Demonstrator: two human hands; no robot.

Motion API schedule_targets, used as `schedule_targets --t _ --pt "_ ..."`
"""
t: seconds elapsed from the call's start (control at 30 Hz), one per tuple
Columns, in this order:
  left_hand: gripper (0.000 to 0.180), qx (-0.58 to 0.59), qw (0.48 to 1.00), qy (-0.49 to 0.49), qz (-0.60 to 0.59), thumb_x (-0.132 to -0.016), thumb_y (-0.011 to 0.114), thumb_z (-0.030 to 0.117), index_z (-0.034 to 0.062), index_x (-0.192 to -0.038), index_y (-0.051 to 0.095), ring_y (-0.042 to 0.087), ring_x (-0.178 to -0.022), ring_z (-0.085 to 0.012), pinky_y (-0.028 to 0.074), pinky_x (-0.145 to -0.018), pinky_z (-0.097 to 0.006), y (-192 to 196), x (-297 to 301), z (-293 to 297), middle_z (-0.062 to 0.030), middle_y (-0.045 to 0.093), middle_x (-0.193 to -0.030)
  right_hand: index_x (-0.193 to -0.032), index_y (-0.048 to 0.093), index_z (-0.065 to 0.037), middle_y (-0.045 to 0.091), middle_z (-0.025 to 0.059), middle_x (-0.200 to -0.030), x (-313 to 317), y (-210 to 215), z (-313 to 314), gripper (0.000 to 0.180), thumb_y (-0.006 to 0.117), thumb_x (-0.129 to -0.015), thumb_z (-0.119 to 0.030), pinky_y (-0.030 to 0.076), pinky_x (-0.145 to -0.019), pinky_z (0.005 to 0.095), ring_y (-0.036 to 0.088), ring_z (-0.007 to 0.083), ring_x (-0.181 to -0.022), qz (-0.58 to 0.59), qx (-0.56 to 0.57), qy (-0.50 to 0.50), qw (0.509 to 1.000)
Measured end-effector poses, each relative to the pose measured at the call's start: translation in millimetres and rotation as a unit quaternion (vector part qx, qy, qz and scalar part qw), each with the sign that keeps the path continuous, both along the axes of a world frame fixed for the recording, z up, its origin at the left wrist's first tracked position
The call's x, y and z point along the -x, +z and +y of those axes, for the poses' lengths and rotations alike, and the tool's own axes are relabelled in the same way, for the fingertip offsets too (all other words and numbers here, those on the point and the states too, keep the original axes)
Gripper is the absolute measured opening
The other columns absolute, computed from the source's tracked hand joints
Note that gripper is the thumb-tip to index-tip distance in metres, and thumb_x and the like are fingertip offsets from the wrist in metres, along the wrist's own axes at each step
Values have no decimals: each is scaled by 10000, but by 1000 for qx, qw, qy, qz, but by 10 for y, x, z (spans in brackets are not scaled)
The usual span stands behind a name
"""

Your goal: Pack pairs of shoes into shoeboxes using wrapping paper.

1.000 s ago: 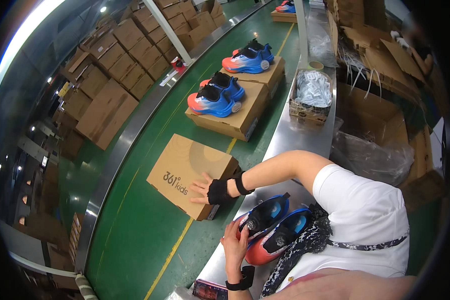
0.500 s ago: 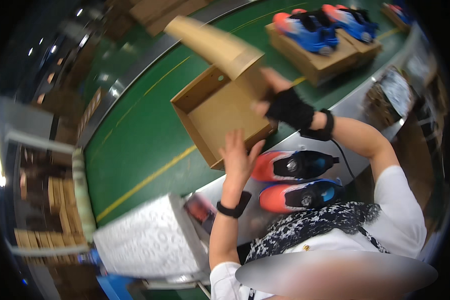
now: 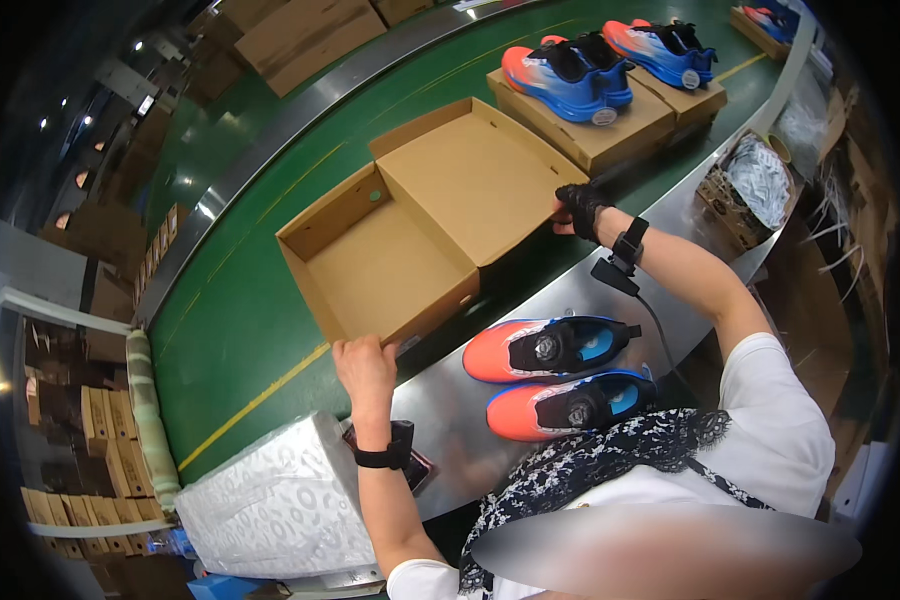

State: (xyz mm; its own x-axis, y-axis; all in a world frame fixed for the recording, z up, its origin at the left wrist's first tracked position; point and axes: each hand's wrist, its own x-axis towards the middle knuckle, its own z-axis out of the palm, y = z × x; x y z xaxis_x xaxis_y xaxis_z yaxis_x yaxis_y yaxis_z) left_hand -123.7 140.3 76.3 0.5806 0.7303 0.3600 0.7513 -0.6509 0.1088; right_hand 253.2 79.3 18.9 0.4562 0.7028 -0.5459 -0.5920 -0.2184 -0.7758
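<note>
Two parts to the open shoebox (image 3: 390, 270): base and hinged lid (image 3: 475, 170), laid back to the right. Loc.: on green conveyor belt (image 3: 220, 320), straight ahead of wearer. Base interior bare brown cardboard, rect., w/ round hole at far end.

L hand (image 3: 367, 375): fingers curled over base's near-L corner; tips hidden, so can't tell if they grip the wall. R hand (image 3: 578, 212), in black fingerless glove: thumb & fingers nearly closed on lid's R edge.

Sm. carton (image 3: 725, 205), R side of metal ledge (image 3: 435, 395): filled w/ whitish packets (image 3: 758, 178), exact type unclear; tape roll (image 3: 778, 148) at its rim.

Two closed shoeboxes (image 3: 620, 125) farther along belt, touching or nearly so, each w/ a pr. of sneakers on top, coral fading to white & blue.

Pr. of dial-closure sneakers (image 3: 555, 350) on ledge, side by side, toes L: smooth coral toe caps, black collars, round dark dials, lt. blue insoles.

Near-L: stack of white wrapping paper (image 3: 270, 500), glossy, grey ring pattern. Dark flat item (image 3: 422, 472) by L wrist, partly hidden.
</note>
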Motion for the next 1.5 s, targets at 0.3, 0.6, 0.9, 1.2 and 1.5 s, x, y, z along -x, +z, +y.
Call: schedule_targets --t 0.3,0.6,0.9,1.2,1.5 --pt "209 178 981 -72 -42 -668 647 164 -7 -609 544 528 -629 -382 410 -609 -430 -313 -545 122 -202 549 -611 -684 547 -102 519 20 -608 -495 -102 -584 57 548 -712 -151 442 -538 301 500 143 -550 -18 -80 -38 996" --pt "228 178 961 -209 -29 -733 604 172 -36 -654 553 540 -633 -406 431 -591 -437 -323 -1614 -255 -246 539 -641 -710 541 -30 510 82 -553 -1323 -85 -1116 84 535 -719 -113 347 -363 278 498 176 -448 -112 -69 -211 968" --pt "219 210 954 -213 -8 -741 585 169 -46 -702 575 545 -627 -407 434 -582 -414 -351 -1700 -235 -251 535 -624 -912 556 9 601 143 -816 -1916 294 -2000 238 561 -744 -160 452 -685 311 591 232 -780 -635 81 -226 734" --pt "219 279 936 -211 -39 -770 588 162 -52 -807 570 571 -653 -324 444 -615 -354 -184 -1356 -477 -222 571 -714 -784 621 -44 612 121 -742 -1979 348 -2292 159 631 -649 -127 454 -673 314 591 232 -724 -646 258 11 718" --pt "176 179 932 -140 -283 -782 585 75 -31 -922 571 552 -865 -258 424 -784 -334 -352 -714 -795 -153 572 -936 -910 624 -36 635 30 -818 -2011 477 -2164 239 621 -746 -211 440 -627 239 581 110 -720 -385 -53 -315 866"
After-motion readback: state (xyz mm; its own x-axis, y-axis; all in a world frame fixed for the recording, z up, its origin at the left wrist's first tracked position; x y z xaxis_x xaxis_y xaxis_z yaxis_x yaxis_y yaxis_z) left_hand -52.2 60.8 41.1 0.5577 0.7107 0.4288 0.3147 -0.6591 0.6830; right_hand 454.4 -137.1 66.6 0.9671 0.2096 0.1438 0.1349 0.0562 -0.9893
